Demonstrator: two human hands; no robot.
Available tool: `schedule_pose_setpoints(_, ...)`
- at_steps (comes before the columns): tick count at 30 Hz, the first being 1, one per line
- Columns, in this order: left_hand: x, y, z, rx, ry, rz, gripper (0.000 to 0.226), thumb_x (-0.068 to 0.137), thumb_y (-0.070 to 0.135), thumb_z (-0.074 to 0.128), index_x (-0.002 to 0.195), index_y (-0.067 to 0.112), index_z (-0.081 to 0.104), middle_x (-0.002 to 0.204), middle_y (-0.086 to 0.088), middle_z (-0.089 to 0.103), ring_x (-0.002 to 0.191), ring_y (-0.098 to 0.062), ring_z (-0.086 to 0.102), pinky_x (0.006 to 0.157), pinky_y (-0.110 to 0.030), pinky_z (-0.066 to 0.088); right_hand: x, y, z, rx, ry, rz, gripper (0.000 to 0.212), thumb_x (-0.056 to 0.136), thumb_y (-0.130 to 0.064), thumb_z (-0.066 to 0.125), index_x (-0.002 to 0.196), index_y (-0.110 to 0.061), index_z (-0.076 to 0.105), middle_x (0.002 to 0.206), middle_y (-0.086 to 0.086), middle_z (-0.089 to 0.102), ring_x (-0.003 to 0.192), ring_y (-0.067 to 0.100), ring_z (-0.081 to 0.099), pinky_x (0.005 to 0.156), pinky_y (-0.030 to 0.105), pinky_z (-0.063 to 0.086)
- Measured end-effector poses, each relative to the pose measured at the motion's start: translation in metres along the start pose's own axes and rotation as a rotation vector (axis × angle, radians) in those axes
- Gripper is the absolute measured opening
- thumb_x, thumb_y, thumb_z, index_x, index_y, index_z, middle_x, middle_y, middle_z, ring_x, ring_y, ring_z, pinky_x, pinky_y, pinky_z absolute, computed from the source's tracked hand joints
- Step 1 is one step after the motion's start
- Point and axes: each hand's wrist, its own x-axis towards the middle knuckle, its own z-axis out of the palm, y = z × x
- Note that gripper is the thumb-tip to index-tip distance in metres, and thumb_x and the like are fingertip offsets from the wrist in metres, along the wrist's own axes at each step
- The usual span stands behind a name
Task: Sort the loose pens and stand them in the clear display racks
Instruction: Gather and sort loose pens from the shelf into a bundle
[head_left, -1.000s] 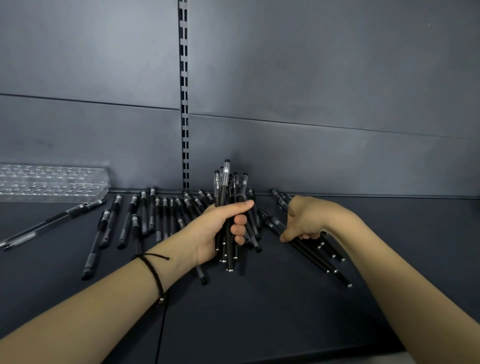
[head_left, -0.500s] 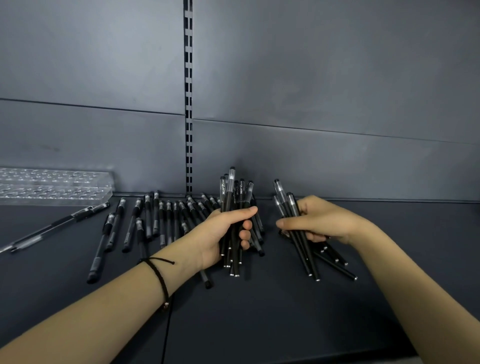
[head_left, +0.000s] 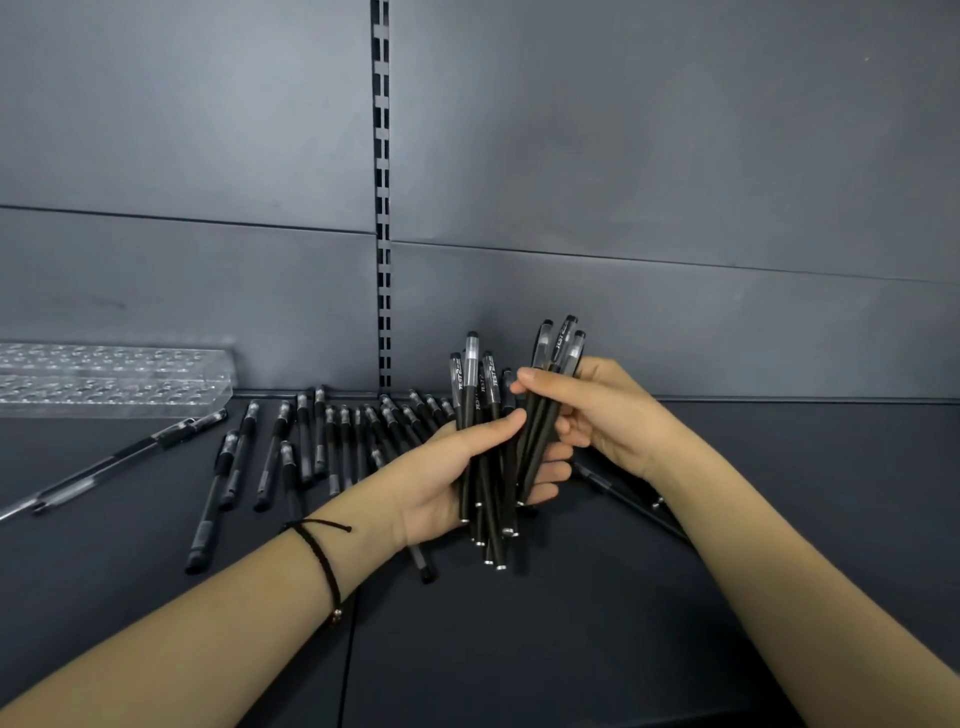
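Both forearms bare, angled in from the lower corners and meeting near mid-frame. Left grip (head_left: 441, 483) palm turned inward, fingers wrapped round a pen bundle (head_left: 471, 379), thumb (head_left: 501, 423) laid across its front. A dark cord bracelet (head_left: 324, 558) sat on the left wrist. Right grip (head_left: 613, 415) sat just beside the left and a little higher, wrist bent inward, with thumb and curled fingers pinching a few pens (head_left: 558, 348) — held near upright, caps uppermost. Their lower ends lay against the left fingers.
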Motion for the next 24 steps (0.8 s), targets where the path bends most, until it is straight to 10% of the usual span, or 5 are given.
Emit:
schedule_pose_setpoints(8,0.0,0.003,-0.002,0.167,0.047,-0.003,0.022,0.076,0.022,0.073,0.091,0.008,0.065,0.071,0.0,0.059,0.056,-0.009,0.056,0.053,-0.022,0.05,0.002,-0.005,0.012,-0.407,0.01,-0.058,0.03,0.094,-0.032,0.06,0.066,-0.024,0.055,0.044,-0.015,0.045,0.04,0.001,0.037,0.041,0.016,0.028)
schedule_pose_setpoints(13,-0.001,0.005,-0.007,0.175,-0.004,0.041,0.034,0.077,0.016,0.071,0.107,0.006,0.058,0.064,0.002,0.054,0.053,-0.008,0.052,0.051,-0.019,0.046,0.003,-0.006,0.01,-0.386,0.025,-0.064,0.037,0.085,-0.048,0.065,0.11,-0.022,0.055,0.075,-0.006,0.062,0.056,0.005,0.052,0.045,0.019,0.038)
schedule_pose_setpoints(15,-0.001,0.005,-0.005,0.146,-0.013,0.062,0.027,0.078,0.013,0.07,0.104,0.008,0.062,0.065,0.001,0.054,0.055,-0.01,0.054,0.055,-0.021,0.05,0.006,-0.006,0.009,-0.227,0.052,-0.137,0.059,0.08,-0.056,0.064,0.129,-0.033,0.04,0.105,0.004,0.06,0.08,0.013,0.059,0.06,0.029,0.05)
schedule_pose_setpoints(18,-0.001,0.003,-0.001,0.131,0.004,0.105,0.027,0.077,0.012,0.069,0.103,0.008,0.067,0.068,-0.001,0.059,0.064,-0.013,0.063,0.066,-0.025,0.057,0.011,-0.012,0.009,-0.044,0.024,-0.248,0.035,0.087,-0.059,0.054,0.121,-0.062,0.044,0.13,-0.001,0.054,0.12,0.021,0.055,0.098,0.043,0.048)
schedule_pose_setpoints(24,-0.005,0.005,0.0,0.292,-0.036,0.228,0.019,0.082,0.006,0.072,0.097,0.014,0.063,0.07,-0.001,0.062,0.064,-0.015,0.061,0.065,-0.029,0.054,0.006,-0.037,0.032,0.064,-0.125,-0.314,0.037,0.104,-0.039,0.03,0.121,-0.034,0.063,0.133,-0.004,0.061,0.114,0.02,0.061,0.094,0.04,0.052)
